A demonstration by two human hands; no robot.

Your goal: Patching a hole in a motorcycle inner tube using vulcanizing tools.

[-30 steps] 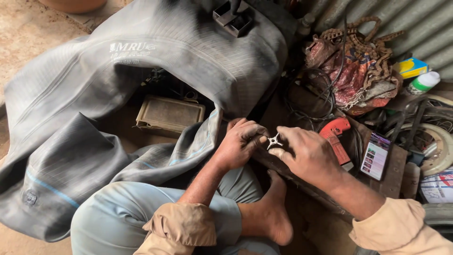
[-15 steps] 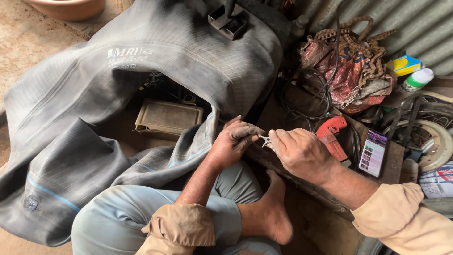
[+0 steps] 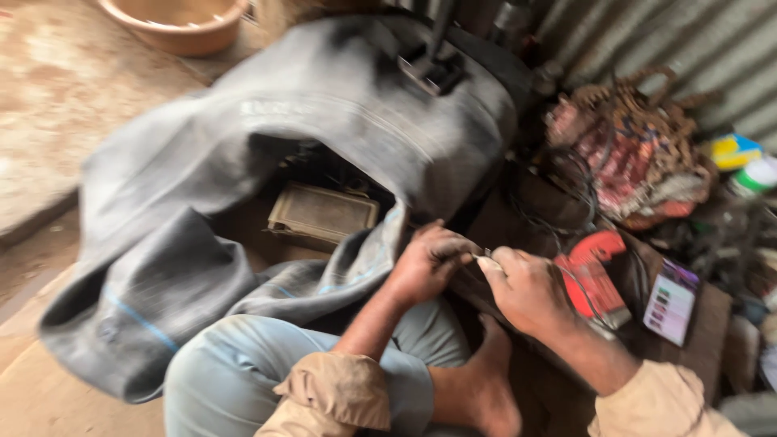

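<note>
Both hands, the left hand (image 3: pixel 425 263) and right hand (image 3: pixel 524 287), pinched a small metal piece (image 3: pixel 483 255) between fingertips; blur hid its axis. The black inner tube (image 3: pixel 267 186) lay left, a red tool (image 3: pixel 595 271) just right.

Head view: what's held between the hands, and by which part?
A small metal piece, pinched between the fingertips of the left hand and right hand. Motion blur hides which part each grip is on.
</note>
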